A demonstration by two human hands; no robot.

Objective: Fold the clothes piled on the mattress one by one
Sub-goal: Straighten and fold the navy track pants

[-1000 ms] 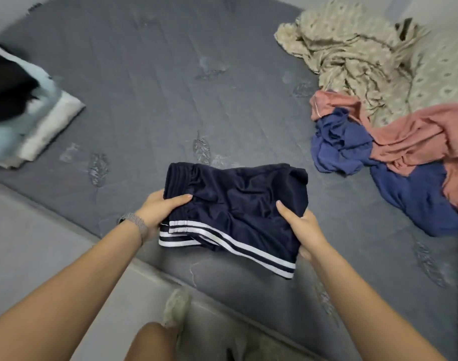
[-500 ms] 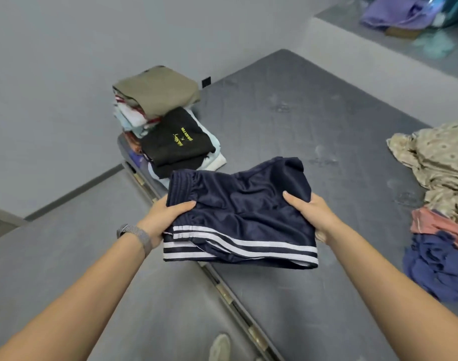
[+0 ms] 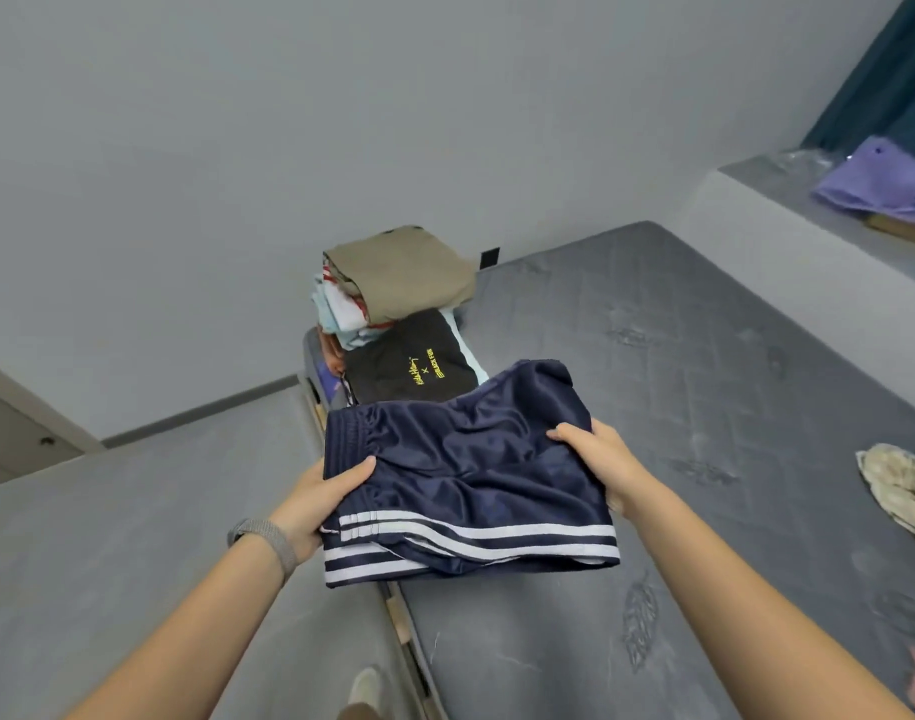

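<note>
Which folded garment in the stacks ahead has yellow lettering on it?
The black folded garment, topping the nearer stack just beyond the navy shorts. The olive-tan one behind it is plain.

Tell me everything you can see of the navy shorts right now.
The navy shorts are folded into a compact, roughly flat bundle of shiny, satin-like fabric. A gathered waistband shows at the left edge; white stripes run along the near edge. They are held up over the mattress edge. The left hand grips the left side, the right hand grips the right, thumbs on top.
</note>
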